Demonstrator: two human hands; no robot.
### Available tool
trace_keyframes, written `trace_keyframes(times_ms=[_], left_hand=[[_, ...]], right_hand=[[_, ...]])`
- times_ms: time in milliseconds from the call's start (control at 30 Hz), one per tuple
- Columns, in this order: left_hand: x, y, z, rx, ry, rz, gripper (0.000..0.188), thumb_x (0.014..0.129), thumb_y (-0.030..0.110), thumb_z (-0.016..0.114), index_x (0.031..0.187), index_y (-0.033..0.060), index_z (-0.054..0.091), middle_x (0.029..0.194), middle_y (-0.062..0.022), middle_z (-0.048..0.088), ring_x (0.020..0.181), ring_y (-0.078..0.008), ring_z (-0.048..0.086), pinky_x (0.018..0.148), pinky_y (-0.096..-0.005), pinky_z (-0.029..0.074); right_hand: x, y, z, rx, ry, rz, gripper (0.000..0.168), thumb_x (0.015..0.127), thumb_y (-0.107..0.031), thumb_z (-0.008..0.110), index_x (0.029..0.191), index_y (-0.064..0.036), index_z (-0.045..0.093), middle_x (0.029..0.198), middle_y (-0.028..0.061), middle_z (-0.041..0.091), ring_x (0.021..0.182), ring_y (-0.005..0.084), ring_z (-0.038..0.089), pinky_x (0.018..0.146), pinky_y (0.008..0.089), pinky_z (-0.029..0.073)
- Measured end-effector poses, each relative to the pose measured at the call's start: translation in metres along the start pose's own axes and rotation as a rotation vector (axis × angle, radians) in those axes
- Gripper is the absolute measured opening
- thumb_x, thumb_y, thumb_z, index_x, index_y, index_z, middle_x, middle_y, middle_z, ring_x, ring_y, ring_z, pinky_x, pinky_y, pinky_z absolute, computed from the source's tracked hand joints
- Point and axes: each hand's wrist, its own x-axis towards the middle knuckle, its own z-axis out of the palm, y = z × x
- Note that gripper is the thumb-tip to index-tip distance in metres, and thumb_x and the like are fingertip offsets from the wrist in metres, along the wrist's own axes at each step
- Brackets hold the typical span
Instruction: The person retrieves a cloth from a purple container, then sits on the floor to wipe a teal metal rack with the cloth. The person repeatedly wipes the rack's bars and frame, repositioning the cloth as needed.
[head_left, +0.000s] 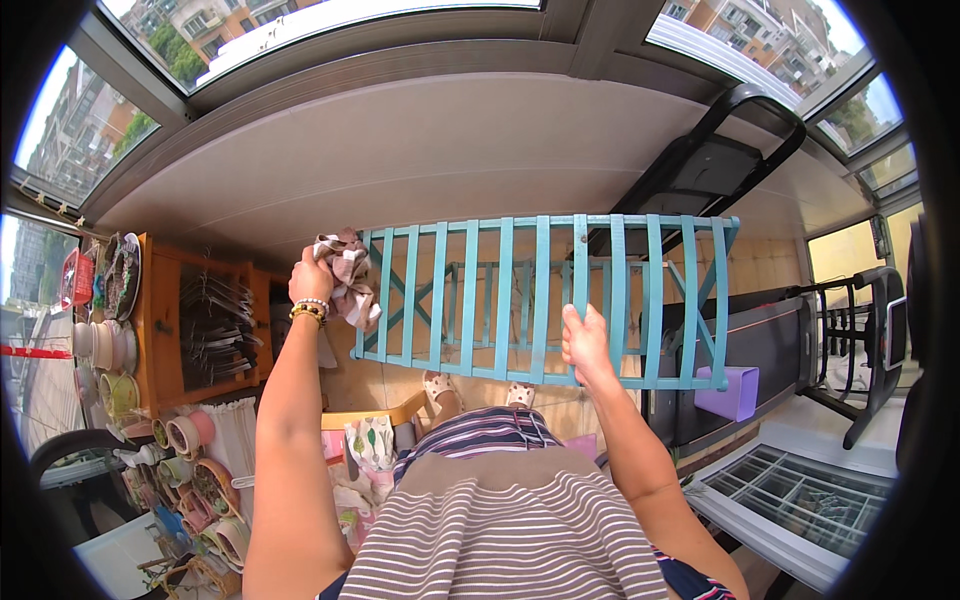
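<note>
Before me stands a turquoise slatted rack, with crossed legs at both ends and a lower slatted tier showing between its upper slats. My left hand grips a bunched brown-and-white checked cloth at the rack's left end. Where the cloth meets the end slat, I cannot tell whether it touches. My right hand is closed around one slat, right of the middle and close to the near rail. Its curled fingers are partly hidden.
A purple bin stands beside the rack's right end, near a treadmill. A folded black-framed item leans on the wall behind. Left are a wooden cabinet with clothes hangers and several flowerpots. A yellow-edged stool sits near my legs.
</note>
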Motion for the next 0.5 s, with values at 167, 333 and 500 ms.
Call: trace_keyframes(times_ms=[167,333,500], left_hand=[[-0.012,0.093,-0.039,-0.604,0.023,0.183,0.032,0.089,0.027,0.053,0.114,0.0073,0.058,0.095,-0.0212,0.067,0.091,-0.0384,0.063,0.078,-0.0435,0.05],[-0.105,0.267,-0.054,-0.676,-0.062,0.566,0.044,0.086,0.034,0.062,0.125,0.0156,0.054,0.096,-0.0175,0.059,0.078,-0.0326,0.064,0.065,-0.0409,0.052],[-0.092,0.269,0.01,-0.471,0.109,0.911,0.032,0.085,0.024,0.059,0.116,0.0211,0.052,0.088,-0.0154,0.058,0.07,-0.0337,0.063,0.057,-0.0433,0.052]], right_hand=[[0.009,0.009,0.007,-0.087,-0.012,-0.025,0.02,0.098,-0.022,0.049,0.082,-0.014,0.039,0.055,-0.0063,0.033,0.039,0.0023,0.027,0.033,0.0215,0.019],[0.039,0.056,0.016,-0.438,0.051,-0.412,0.011,0.095,-0.018,0.052,0.092,-0.008,0.05,0.057,-0.0037,0.042,0.043,0.0039,0.034,0.037,0.0238,0.026],[0.016,0.027,0.022,-0.551,-0.013,-0.312,0.022,0.089,-0.017,0.057,0.095,0.004,0.057,0.075,0.0162,0.062,0.068,0.0259,0.058,0.067,0.0373,0.046]])
